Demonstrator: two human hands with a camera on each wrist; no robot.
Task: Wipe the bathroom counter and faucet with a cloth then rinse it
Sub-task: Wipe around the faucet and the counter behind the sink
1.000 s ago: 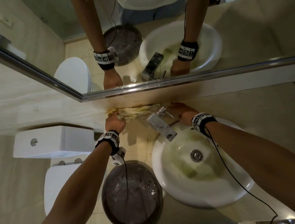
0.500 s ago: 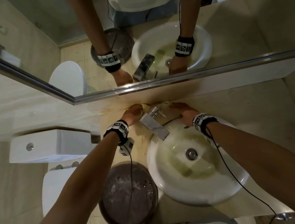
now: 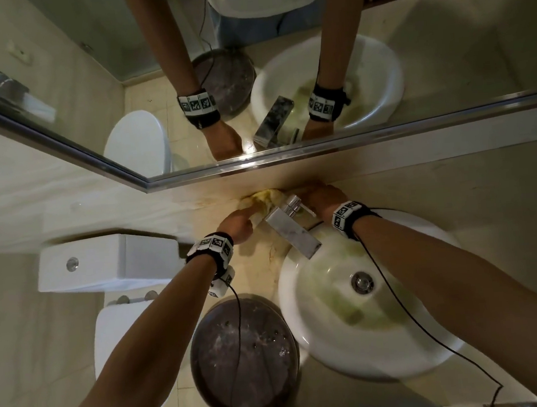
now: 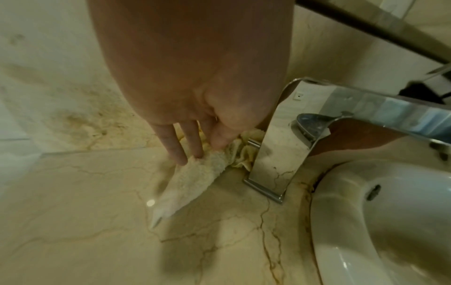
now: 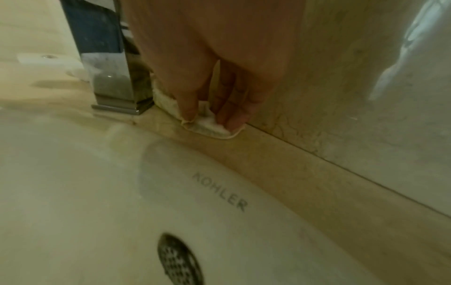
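A pale yellow cloth runs behind the base of the square chrome faucet on the beige marble counter. My left hand pinches the cloth's left end between thumb and fingers, just left of the faucet. On the other side of the faucet my right hand grips the cloth's right end with its fingers, low against the back wall. The stretch of cloth behind the faucet is mostly hidden.
The white round basin with its drain sits in front of the faucet. A mirror rises close above the counter's back wall. Left of the counter stand a toilet tank and a dark round bin.
My left hand has moved right from the open counter to the faucet's side. The cloth, spread along the back wall before, is now bunched behind the faucet. The right hand stayed put.
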